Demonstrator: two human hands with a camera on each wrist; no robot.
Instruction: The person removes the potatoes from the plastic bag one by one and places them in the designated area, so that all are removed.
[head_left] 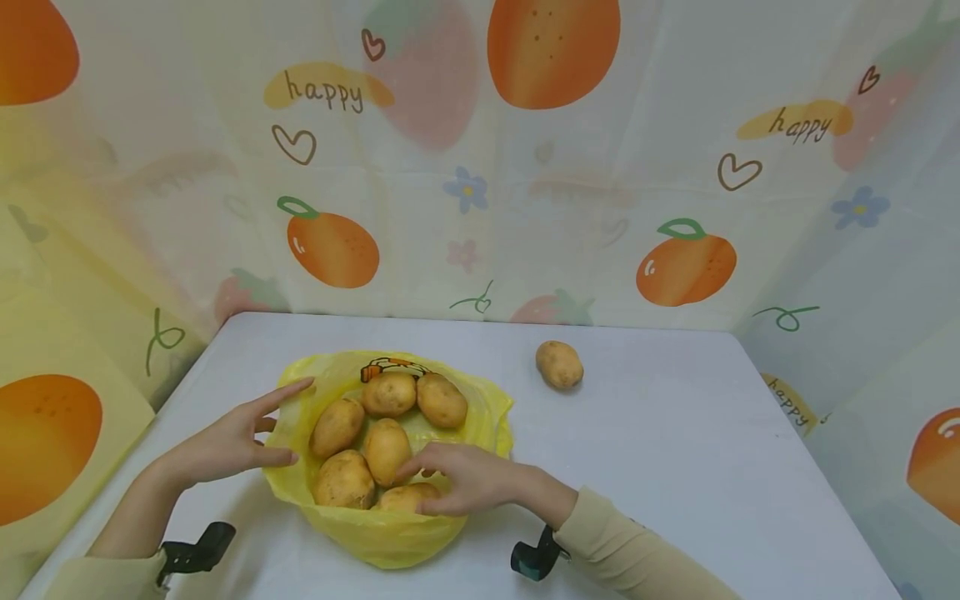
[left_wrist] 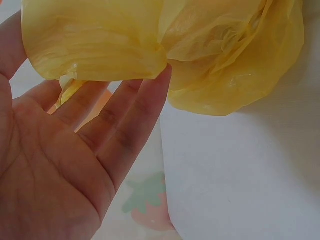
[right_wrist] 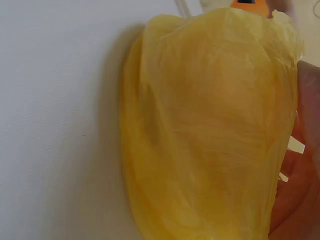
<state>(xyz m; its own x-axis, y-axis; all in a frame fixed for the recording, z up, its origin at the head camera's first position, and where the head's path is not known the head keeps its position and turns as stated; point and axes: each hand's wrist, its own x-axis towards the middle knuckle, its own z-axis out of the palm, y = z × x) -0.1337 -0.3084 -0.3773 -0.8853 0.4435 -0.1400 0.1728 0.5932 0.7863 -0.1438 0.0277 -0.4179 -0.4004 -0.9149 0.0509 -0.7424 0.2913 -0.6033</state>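
Observation:
A yellow plastic bag (head_left: pixel 360 533) stands with its mouth wide, several potatoes (head_left: pixel 337 427) lying inside. My left hand (head_left: pixel 232 442) is at its left rim, thumb and fingers spread apart. In the left wrist view the bag's edge hangs in front of the extended fingers (left_wrist: pixel 125 135). Over the bag's near right side, my right hand (head_left: pixel 468 477) reaches in past the rim. Its loosely bent fingers and thumb are right at the nearest potato (head_left: pixel 401 498). In the right wrist view the bag wall (right_wrist: pixel 210 130) hides most of the fingers.
One potato (head_left: pixel 559 365) lies on the white table (head_left: pixel 660 467), behind and to the right of the bag. A curtain (head_left: pixel 555 192) printed with fruit closes off the back and sides. A black wrist camera (head_left: pixel 198 547) sits on the left wrist, another (head_left: pixel 536 557) on the right.

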